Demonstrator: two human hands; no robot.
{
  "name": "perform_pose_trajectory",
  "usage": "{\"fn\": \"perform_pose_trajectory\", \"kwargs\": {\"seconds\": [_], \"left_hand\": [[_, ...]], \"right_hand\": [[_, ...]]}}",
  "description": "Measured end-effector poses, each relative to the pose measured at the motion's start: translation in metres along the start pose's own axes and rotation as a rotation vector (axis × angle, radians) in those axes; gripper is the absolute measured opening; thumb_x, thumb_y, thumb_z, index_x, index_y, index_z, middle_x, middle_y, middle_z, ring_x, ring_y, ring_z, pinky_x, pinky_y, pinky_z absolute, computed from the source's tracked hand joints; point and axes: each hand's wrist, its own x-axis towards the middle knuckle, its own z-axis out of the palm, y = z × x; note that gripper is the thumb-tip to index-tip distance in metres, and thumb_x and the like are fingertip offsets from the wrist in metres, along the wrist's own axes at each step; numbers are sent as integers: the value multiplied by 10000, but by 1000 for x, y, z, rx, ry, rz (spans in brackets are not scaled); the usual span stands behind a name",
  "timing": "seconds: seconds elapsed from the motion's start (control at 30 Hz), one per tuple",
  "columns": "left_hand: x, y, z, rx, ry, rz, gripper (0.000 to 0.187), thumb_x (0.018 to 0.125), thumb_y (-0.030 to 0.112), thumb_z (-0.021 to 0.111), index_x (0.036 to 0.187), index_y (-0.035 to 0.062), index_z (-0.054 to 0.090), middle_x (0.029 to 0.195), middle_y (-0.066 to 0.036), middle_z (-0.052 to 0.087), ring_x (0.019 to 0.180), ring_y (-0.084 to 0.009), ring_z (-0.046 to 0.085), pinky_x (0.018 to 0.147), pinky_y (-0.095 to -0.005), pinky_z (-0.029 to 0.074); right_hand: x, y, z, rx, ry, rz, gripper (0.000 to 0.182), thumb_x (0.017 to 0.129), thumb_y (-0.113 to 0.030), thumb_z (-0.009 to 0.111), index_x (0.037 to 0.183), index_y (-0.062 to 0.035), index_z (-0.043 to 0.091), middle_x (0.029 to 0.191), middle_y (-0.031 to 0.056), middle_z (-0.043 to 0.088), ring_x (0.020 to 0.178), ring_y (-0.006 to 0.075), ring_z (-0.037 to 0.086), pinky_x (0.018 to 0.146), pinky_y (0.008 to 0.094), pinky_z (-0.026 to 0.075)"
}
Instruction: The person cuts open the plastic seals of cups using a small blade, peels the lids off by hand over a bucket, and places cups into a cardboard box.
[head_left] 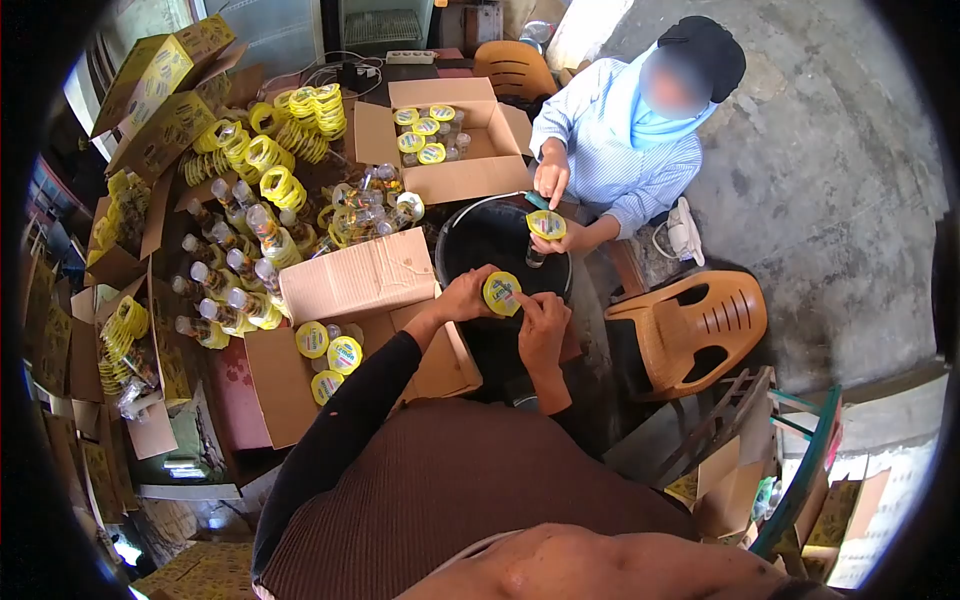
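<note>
My left hand (467,296) is closed around a cup with a yellow lemon-printed lid (502,293), holding it over the black bucket (474,238). The lid faces up, and the cup's body is mostly hidden beneath it. Right beside it, my right hand (544,326) has its fingers curled, with fingertips at the lid's right edge. Whether a small tool sits in those fingers cannot be made out. Just left of my arm stands an open cardboard box (270,385) with several yellow-lidded cups (344,355) inside.
Across the bucket, a co-worker (620,150) holds another yellow-lidded cup (546,224) and a teal tool (537,200). Several bottles (240,265) and yellow lid stacks (285,190) crowd the left. Another open box (455,180) stands behind. A brown chair (690,335) is at right.
</note>
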Motion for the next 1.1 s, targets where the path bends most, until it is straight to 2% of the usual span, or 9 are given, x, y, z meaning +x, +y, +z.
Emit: {"fn": "perform_pose_trajectory", "kwargs": {"seconds": [0.07,0.33,0.57,0.77,1.1], "left_hand": [[1,-1,0,-7,7,49,619,611,248,920,1095,62,581,995,-154,694,964,-360,664,864,-418,528],[1,0,0,31,1,38,617,607,245,917,1093,61,584,1005,-157,698,965,-363,666,852,-426,531],[2,-4,2,45,-9,0,630,595,251,920,1096,68,584,998,-153,696,958,-364,665,851,-429,530],[2,-12,5,63,14,65,638,586,255,923,1097,72,586,999,-151,696,964,-364,664,855,-423,530],[1,-5,2,36,7,65,622,592,228,925,1090,64,592,1006,-155,696,967,-359,671,851,-410,535]], "right_hand": [[0,-1,0,-6,-4,-5,300,830,3,643,1085,-135,722,921,36,528,907,234,535,824,401,397],[6,-5,-2,-33,-25,5,312,800,35,640,1057,-121,726,867,50,493,887,242,536,825,391,383],[6,-4,0,-34,-27,17,319,797,37,631,1054,-129,725,866,45,493,892,238,535,827,392,385],[4,-5,-1,-40,-22,24,307,802,26,629,1047,-132,726,866,40,495,892,236,537,833,393,387],[-1,0,0,-72,-13,1,279,812,6,634,1038,-124,732,868,35,500,884,229,527,827,391,381]]}}
